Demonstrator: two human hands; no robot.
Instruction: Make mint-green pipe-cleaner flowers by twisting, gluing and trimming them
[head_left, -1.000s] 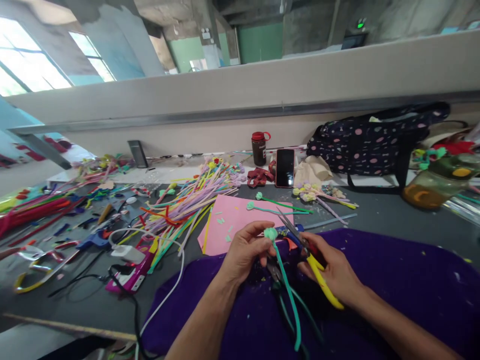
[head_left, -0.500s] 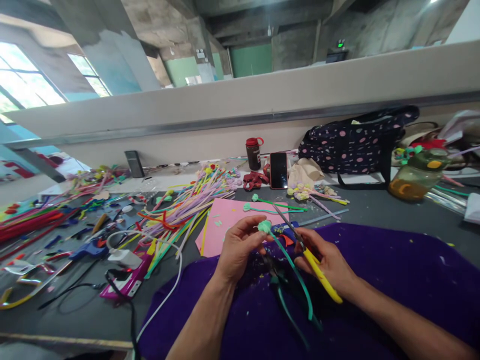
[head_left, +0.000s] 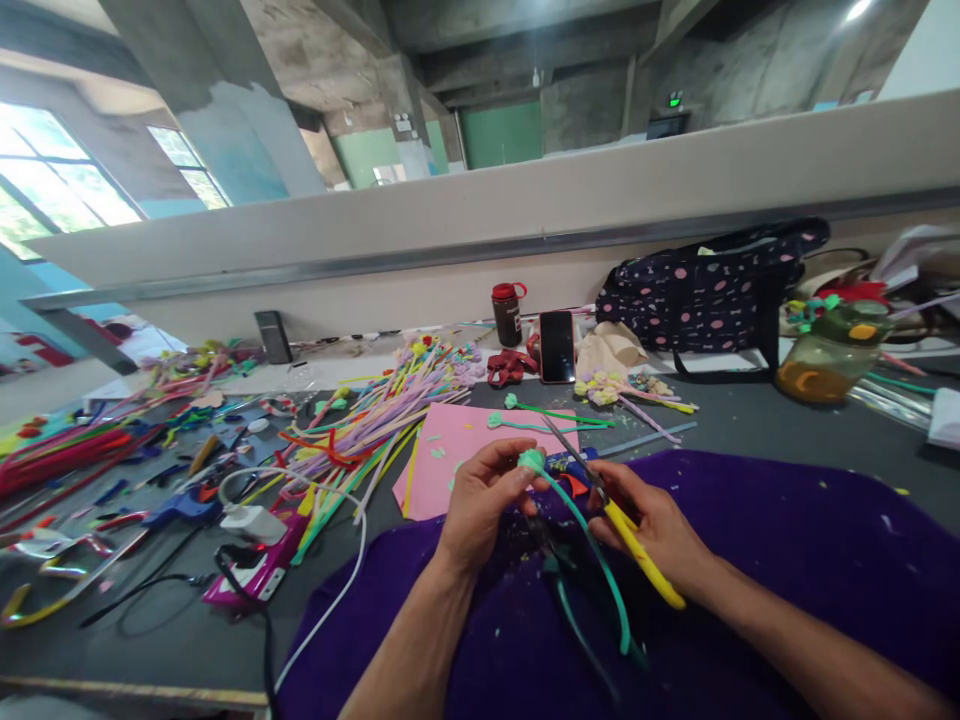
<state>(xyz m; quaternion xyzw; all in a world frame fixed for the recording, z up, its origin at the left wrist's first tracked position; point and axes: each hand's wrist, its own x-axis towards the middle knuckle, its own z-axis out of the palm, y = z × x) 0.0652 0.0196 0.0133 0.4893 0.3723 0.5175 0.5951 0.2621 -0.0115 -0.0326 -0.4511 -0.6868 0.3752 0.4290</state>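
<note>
My left hand pinches a mint-green pipe-cleaner flower by its bunched head. Its green stem curves down and right. In my right hand is a tool with a yellow handle and a long, slim metal end that points up and left, just right of the flower head. My fingers hide its middle, so I cannot tell its exact kind. Below the hands, dark-jawed pliers with green handles lie on the purple cloth.
A pink sheet lies beyond my hands, with green-stemmed pieces at its edge. Pipe cleaners heap up to the left, near a magenta power strip and cables. At the back stand a red-lidded bottle, phone and patterned bag.
The view has tilted up slightly, so the surroundings sit a little lower. Both hands keep their grips; the flower head has barely shifted.
</note>
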